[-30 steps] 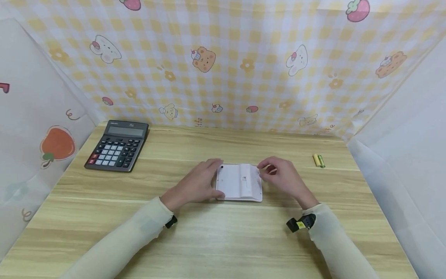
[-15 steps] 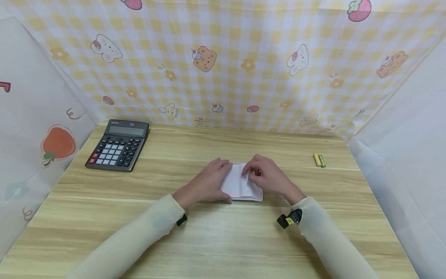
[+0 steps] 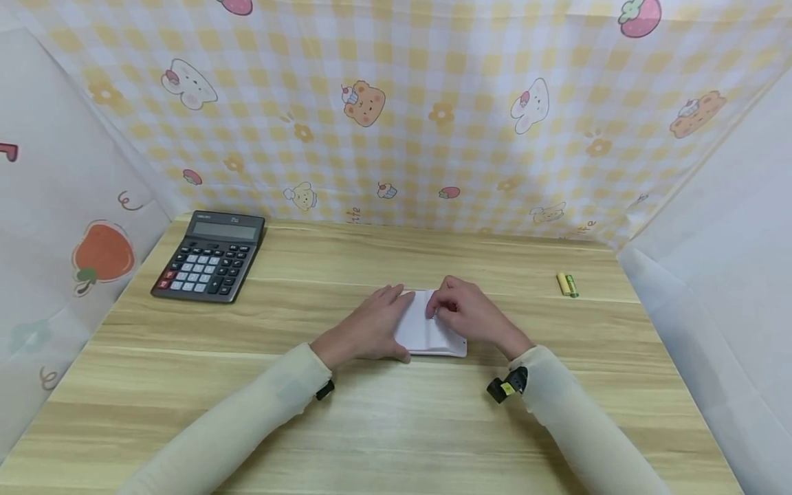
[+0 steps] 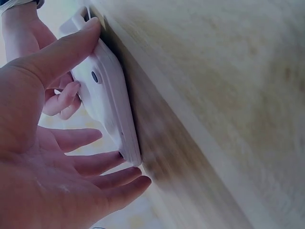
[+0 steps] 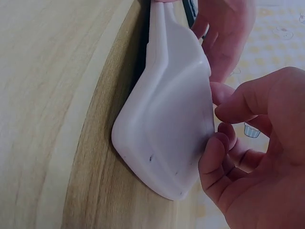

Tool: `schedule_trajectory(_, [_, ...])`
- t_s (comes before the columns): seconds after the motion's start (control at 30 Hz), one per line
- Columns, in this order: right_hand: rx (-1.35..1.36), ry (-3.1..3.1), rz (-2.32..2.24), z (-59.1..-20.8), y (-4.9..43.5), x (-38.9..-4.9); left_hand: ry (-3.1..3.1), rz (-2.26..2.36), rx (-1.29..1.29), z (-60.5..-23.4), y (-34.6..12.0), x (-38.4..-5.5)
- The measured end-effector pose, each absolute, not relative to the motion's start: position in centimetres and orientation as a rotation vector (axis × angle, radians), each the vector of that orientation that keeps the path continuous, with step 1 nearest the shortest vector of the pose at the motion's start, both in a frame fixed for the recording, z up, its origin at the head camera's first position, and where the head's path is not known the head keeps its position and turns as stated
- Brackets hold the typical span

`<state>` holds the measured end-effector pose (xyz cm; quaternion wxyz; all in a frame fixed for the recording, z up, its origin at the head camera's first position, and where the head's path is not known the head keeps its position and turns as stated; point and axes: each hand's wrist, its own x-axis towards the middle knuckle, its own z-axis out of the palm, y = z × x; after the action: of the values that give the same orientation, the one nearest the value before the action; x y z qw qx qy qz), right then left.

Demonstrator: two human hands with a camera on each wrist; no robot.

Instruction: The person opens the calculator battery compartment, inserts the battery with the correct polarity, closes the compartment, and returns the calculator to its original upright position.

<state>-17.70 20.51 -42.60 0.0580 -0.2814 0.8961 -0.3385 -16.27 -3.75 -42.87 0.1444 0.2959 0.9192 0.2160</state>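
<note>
A white plastic device, shaped like a small desk calculator, lies back side up on the table. A raised ridge runs across its back. My left hand holds it by the left end, thumb on the near edge and fingers at the far edge. In the left wrist view a dark oval spot shows on the device's side, close to the left thumb. My right hand bends over the ridge with curled fingers, the index fingertip at its middle. In the right wrist view those fingers meet the device's raised back.
A dark grey desk calculator stands face up at the back left of the wooden table. Two small batteries, yellow and green, lie side by side at the right. Behind the table hangs a yellow checked cloth.
My right hand has moved left, from the device's right edge onto its ridge, covering the mark there. My left hand has slid right, further over the device's left end.
</note>
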Motion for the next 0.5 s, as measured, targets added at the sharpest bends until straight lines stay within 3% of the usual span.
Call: schedule_trajectory(0.5, [-0.877,2.797,-0.902,-43.24,19.74,-17.86,2.617,0.646,0.851,-42.76,-3.67,-16.19])
